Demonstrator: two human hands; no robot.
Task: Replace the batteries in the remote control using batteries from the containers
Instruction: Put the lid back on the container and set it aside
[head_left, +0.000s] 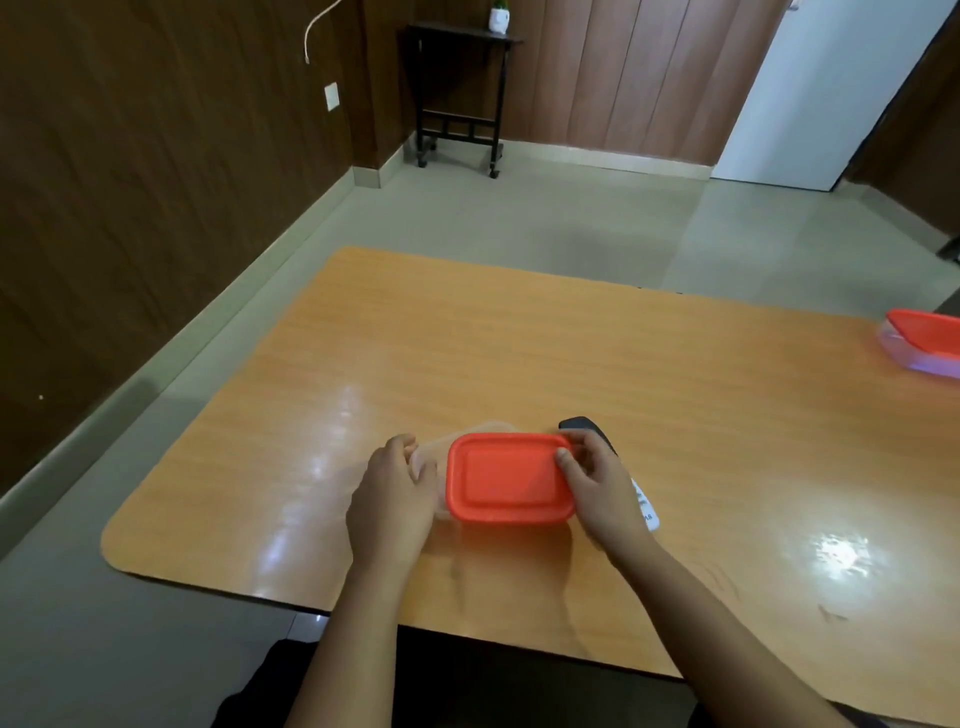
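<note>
Far left: dark wood-panelled wall (130, 182) with a pale switch plate (331, 96) and a loose cable (317, 26) hanging above it. Grey tiled floor (519, 218) runs beyond the bench.

Bench (467, 353): orange wood-grain top, glossy, rounded near-left corner, glare patches on the surface.

Left hand (394, 499): curled around the left end of a clear plastic container (434, 457), fingers wrapped over its far-left edge, in contact with it. The container body is largely hidden and its contents cannot be determined.

Red lid (510, 478): rectangular, rounded corners, sits over the container at the near-centre of the bench. It appears shifted slightly rightward off the clear body; whether it is seated or lifted cannot be told.

Right hand (602, 486): thumb on top of the lid's right edge, fingers curled around that edge, pinching the lid.

Remote control (587, 427): lies on the bench just behind and right of the container, mostly covered by the right hand. A dark end shows beyond the fingers; a pale end with print shows below the wrist. Battery cover state is not visible.

Background centre: small black side table (457, 124) on castors with a white pot (499, 20) holding a plant.

Far right: second container (924, 343), clear with red lid, at the bench's right edge, well apart from the hands. White door (831, 93) behind.
</note>
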